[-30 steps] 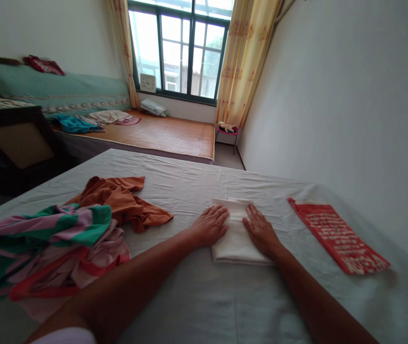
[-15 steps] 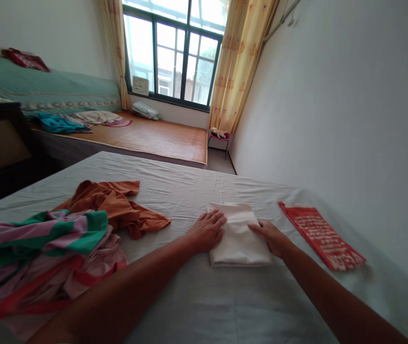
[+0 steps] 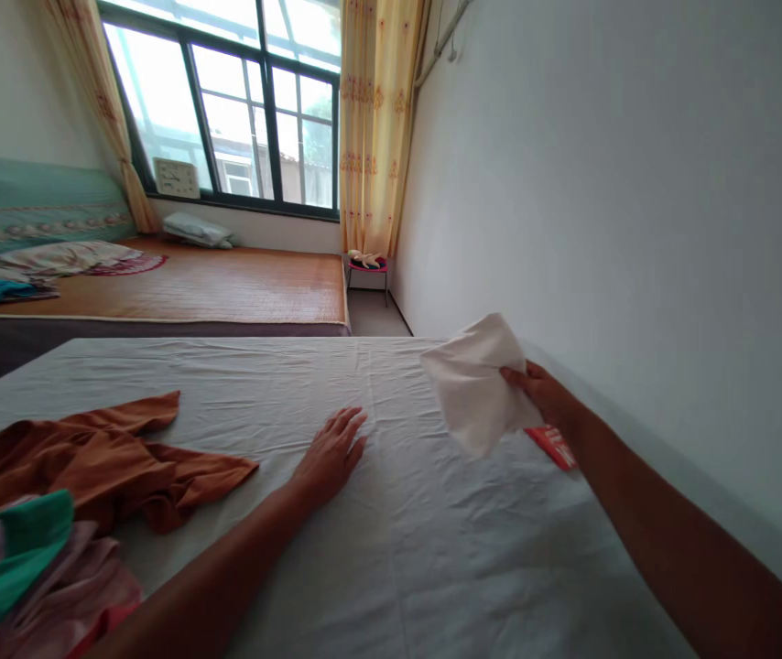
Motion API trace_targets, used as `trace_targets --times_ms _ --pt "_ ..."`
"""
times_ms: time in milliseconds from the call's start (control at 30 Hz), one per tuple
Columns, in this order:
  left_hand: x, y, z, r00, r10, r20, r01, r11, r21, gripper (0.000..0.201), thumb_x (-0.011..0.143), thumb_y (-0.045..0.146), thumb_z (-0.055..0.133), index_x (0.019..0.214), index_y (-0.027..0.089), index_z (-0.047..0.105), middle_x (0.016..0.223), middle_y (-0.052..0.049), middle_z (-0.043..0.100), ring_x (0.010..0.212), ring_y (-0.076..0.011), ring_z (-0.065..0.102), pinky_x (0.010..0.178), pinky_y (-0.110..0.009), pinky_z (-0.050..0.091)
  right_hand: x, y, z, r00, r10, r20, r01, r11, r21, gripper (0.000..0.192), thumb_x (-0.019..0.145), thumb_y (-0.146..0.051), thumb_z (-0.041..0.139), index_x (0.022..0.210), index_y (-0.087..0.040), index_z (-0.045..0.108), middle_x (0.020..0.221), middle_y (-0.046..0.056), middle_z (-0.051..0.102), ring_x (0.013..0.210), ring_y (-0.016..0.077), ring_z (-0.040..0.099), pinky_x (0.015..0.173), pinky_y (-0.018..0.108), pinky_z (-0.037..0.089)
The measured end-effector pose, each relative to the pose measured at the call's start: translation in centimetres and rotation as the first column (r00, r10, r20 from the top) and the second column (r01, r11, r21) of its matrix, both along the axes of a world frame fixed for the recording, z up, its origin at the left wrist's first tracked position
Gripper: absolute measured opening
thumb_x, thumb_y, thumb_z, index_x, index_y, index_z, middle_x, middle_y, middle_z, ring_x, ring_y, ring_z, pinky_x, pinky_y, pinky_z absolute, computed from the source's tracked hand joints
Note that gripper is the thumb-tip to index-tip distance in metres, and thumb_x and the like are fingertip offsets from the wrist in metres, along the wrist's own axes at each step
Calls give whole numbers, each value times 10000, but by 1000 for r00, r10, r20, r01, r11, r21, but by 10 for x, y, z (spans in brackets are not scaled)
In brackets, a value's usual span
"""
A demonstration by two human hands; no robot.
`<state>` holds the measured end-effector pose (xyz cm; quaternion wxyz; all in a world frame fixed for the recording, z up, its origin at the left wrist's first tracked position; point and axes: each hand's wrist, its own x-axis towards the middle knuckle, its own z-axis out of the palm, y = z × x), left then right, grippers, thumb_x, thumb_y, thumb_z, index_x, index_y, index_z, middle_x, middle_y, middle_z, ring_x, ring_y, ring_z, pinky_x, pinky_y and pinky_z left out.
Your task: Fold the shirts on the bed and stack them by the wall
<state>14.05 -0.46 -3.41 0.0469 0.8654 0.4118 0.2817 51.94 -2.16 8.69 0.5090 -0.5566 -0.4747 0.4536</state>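
My right hand [image 3: 543, 394] grips a folded white cloth [image 3: 477, 380] by its right edge and holds it up, tilted, above the sheet. Behind that hand and forearm, a red item with pale lettering [image 3: 550, 446] lies mostly hidden. My left hand [image 3: 332, 453] is over the white bedsheet [image 3: 391, 549], fingers stretched out and holding nothing. To its left a rumpled orange-brown garment [image 3: 109, 462] is spread out. Nearer me at the lower left is a heap of green, pink and red clothing [image 3: 34, 567], cut off by the frame edge.
A white wall [image 3: 603, 183] runs along the right side. Beyond the sheet stands another bed with a brown mat [image 3: 246, 284], bearing clothes and a pillow [image 3: 197, 229]. A small stool [image 3: 367, 265] with a doll sits by the curtain [image 3: 377, 128].
My right hand has lifted the folded white cloth off the sheet and carried it right, over the red item. My left hand has let go of it. The view has turned right.
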Motion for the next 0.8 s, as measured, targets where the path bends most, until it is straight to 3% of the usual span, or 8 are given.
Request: trace_targets --times_ms 67,167,300,400,500,567,667,800 --pt "0 0 -1 999 3 -32 -4 1000 -17 394 961 324 358 1310 184 475 1416 -94 443 1336 -236 355 1110 -460 329 52 5 9 997 -80 23 79 997 11 433 663 -414 730 1031 -208 634 857 62 735 675 244 675 627 399 541" --pt "1 0 -1 998 17 -66 -19 999 -38 405 961 330 353 1318 181 469 1423 -91 437 1341 -241 346 1111 -461 327 123 10 -1 962 -179 208 187 982 -20 427 695 -417 683 1039 -166 644 875 128 732 714 275 679 632 420 538" --pt "2 0 -1 995 27 -100 -32 998 -56 410 962 326 341 1329 188 463 1426 -85 433 1341 -242 343 1110 -455 326 175 18 -31 688 -258 678 349 937 1 402 716 -366 645 1038 -126 665 1078 199 681 997 336 624 839 480 490" --pt "1 0 -2 993 27 -114 -34 998 -60 406 960 325 340 1327 203 467 1421 -73 440 1338 -240 351 1111 -446 324 171 27 -49 362 -385 849 379 893 243 491 815 -388 521 1225 -124 582 1313 197 547 1218 345 476 985 530 378" --pt "0 0 -2 991 28 -132 -37 997 -69 407 958 331 345 1324 207 472 1426 -74 437 1337 -245 355 1108 -449 322 142 34 -73 118 -321 940 162 940 301 488 903 -404 356 1320 -203 511 1397 109 490 1309 275 386 1059 496 309" --pt "1 -2 0 988 33 -148 -45 996 -81 401 957 335 350 1309 202 489 1419 -83 445 1327 -246 368 1101 -453 325 124 32 -95 73 -199 977 70 979 193 497 910 -440 327 1344 -257 486 1427 68 463 1334 262 354 1076 512 278" --pt "2 -10 4 985 23 -173 -39 995 -93 376 953 329 366 1274 209 521 1377 -86 488 1305 -234 395 1090 -438 332 119 28 -123 65 -114 991 77 991 109 553 895 -510 307 1391 -296 428 1488 53 376 1358 302 314 1053 596 254" --pt "3 -21 16 971 -6 -238 -11 997 -71 371 931 311 413 1279 230 514 1359 -79 507 1284 -213 419 1071 -413 338 126 43 -134 125 -111 986 85 991 101 553 831 -474 393 1271 -197 579 1389 167 487 1285 359 418 1007 588 320"
